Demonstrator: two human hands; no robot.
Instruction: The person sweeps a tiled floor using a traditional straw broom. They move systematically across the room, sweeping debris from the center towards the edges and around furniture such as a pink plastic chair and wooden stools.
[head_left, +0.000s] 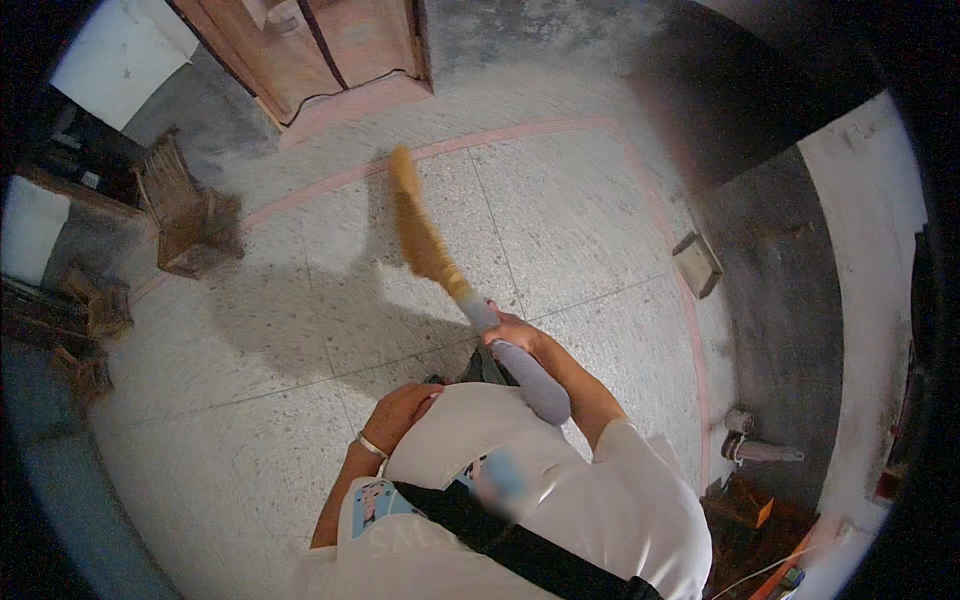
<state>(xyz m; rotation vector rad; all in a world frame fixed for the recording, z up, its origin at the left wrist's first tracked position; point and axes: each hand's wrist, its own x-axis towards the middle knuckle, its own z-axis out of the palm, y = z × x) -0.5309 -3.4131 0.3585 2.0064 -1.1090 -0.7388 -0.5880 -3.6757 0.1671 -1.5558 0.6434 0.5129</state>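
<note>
My right hand (pixel 512 332) is wrapped around the grey handle of a soft grass broom (pixel 422 240). The thick end of the handle slants back past my wrist against my shirt. The broom's yellow-brown bristles point forward and to the left over the speckled floor (pixel 560 240), where a shadow falls beside them. From this angle I cannot tell whether the tip touches the floor. My left hand (pixel 405 408) lies flat against the front of my white shirt, holding nothing, with a pale bangle on its wrist. Its fingertips are partly hidden.
Wooden chairs (pixel 195 225) stand along the left side. A double door (pixel 320 50) with a raised pink sill is at the far wall. On the right, a small shallow box (pixel 697 265) lies by the pink floor border, and a pale cylindrical object (pixel 765 452) sits nearer me.
</note>
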